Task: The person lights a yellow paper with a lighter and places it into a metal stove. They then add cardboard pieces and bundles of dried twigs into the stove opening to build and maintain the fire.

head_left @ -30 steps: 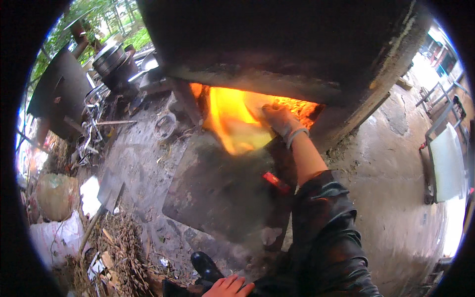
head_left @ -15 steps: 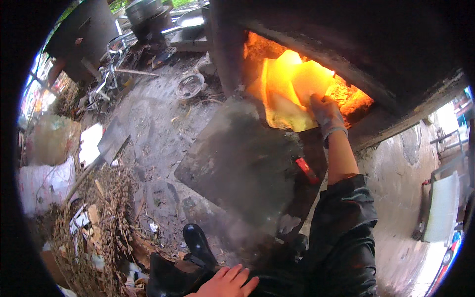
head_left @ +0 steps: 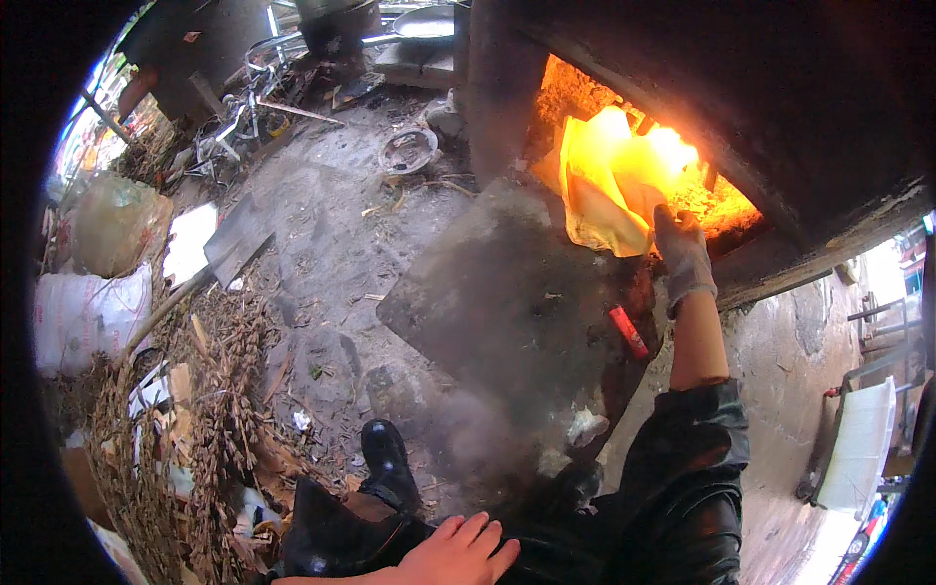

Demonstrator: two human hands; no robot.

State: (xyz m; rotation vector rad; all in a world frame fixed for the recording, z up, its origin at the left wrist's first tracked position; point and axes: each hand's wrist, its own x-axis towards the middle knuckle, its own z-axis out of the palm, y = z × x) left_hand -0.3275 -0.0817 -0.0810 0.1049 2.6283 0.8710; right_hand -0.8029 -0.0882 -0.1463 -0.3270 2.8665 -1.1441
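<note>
My right hand [head_left: 685, 255], in a grey glove, reaches to the mouth of a dark stove. Its fingers are closed at the right edge of a large bent sheet of paper [head_left: 598, 190], which glows yellow in the firelight. Flames [head_left: 673, 151] burn bright just behind the sheet, inside the opening. How the fingertips meet the paper is partly lost in the glare. My bare left hand [head_left: 458, 554] lies palm down on my dark-clothed leg, fingers stretched and holding nothing. A red lighter-like stick [head_left: 628, 331] lies on the sooty slab [head_left: 487, 283] below the stove mouth.
The stove's dark body [head_left: 780, 107] overhangs the opening. Dry stalks [head_left: 219, 429] and scraps heap at the left, with a shovel [head_left: 239, 242] beyond them. A round glass-like dish [head_left: 408, 151] lies on the ground. Near my boot [head_left: 385, 453], thin smoke drifts over the slab.
The view has swung slightly left, so the stove and slab sit farther right. Flames flare brighter behind the paper, and my right hand stays at its edge. My left hand still rests on my leg.
</note>
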